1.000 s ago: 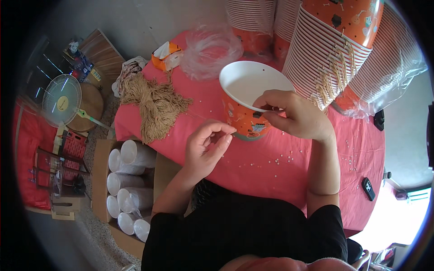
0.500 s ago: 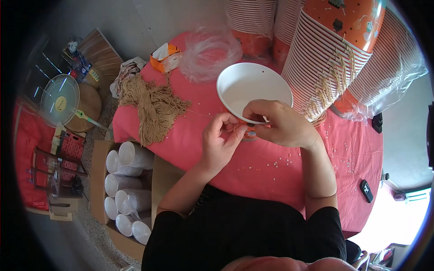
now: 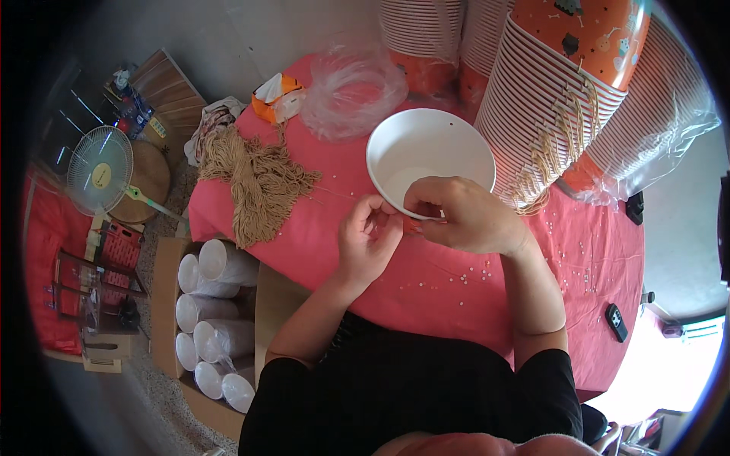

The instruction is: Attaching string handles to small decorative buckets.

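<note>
A paper bucket (image 3: 414,156), white inside and orange outside, stands tilted toward me on the pink-covered table. A small dark hole shows near its far rim. My right hand (image 3: 475,216) pinches the near rim, with fingers inside the wall and the thumb outside. Close by on the left, my left hand (image 3: 370,242) is closed with its fingertips against the outside of the same rim. Whether a cord lies between my fingers is hidden. To the right rises a tall stack of orange buckets (image 3: 551,106) with beige cord loops (image 3: 566,133) hanging from their rims.
A bundle of beige cords (image 3: 262,186) lies left on the pink tablecloth (image 3: 426,304), near clear plastic wrap (image 3: 353,95) and an orange packet (image 3: 277,99). White bits and a remote control (image 3: 616,323) lie right. A carton (image 3: 167,304) of wrapped cups and a fan (image 3: 100,171) stand left.
The bucket has shifted slightly right and down, and turned a little, its far hole moving right. My right hand has lowered slightly at the rim; my left fingers have curled closer together.
</note>
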`<move>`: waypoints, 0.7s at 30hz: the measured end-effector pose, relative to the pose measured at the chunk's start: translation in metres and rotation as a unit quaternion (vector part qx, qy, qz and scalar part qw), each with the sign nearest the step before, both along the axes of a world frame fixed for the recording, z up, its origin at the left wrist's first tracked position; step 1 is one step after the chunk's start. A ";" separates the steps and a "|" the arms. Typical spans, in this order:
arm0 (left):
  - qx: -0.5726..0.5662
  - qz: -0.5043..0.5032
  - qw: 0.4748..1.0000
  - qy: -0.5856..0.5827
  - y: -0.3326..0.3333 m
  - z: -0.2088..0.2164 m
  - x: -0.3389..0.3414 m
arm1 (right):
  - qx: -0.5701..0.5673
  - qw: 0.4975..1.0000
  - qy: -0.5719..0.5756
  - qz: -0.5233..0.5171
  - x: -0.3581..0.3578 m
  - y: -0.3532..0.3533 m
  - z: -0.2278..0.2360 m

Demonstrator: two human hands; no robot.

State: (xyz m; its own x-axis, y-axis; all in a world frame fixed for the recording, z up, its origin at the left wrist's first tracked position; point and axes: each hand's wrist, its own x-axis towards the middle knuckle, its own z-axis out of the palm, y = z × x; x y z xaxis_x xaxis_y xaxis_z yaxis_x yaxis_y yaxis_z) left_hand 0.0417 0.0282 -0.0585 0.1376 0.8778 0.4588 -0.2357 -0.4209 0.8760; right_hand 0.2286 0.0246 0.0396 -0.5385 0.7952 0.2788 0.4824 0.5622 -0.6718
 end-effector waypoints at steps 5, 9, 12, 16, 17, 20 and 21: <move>-0.028 -0.049 0.998 -0.028 0.000 -0.001 -0.002 | -0.016 1.000 -0.005 -0.004 -0.002 -0.002 0.005; -0.036 -0.069 0.997 -0.028 0.002 -0.001 -0.004 | -0.018 0.999 -0.025 -0.006 -0.001 -0.001 0.004; -0.056 -0.082 0.994 -0.037 0.003 -0.002 -0.002 | 0.001 0.999 -0.035 -0.001 0.000 0.001 0.000; -0.039 -0.062 0.997 -0.023 0.006 -0.007 -0.003 | -0.020 0.999 -0.041 -0.013 -0.002 -0.001 0.002; -0.025 -0.049 0.998 0.007 0.007 -0.008 -0.004 | -0.001 0.999 -0.036 -0.025 -0.002 -0.001 0.000; -0.109 -0.100 0.988 -0.034 -0.004 0.009 -0.013 | 0.037 0.997 -0.042 -0.054 -0.004 -0.005 -0.004; -0.141 -0.152 0.972 -0.113 -0.004 0.015 -0.015 | 0.056 0.995 -0.053 -0.069 -0.005 -0.007 -0.005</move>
State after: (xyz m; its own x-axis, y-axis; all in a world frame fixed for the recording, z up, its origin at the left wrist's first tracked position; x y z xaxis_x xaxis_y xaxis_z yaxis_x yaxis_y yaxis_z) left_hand 0.0267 0.0237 -0.0437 0.3349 0.9073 0.2541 -0.5107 -0.0518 0.8582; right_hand 0.2237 0.0178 0.0346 -0.4567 0.8308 0.3182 0.6248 0.5541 -0.5501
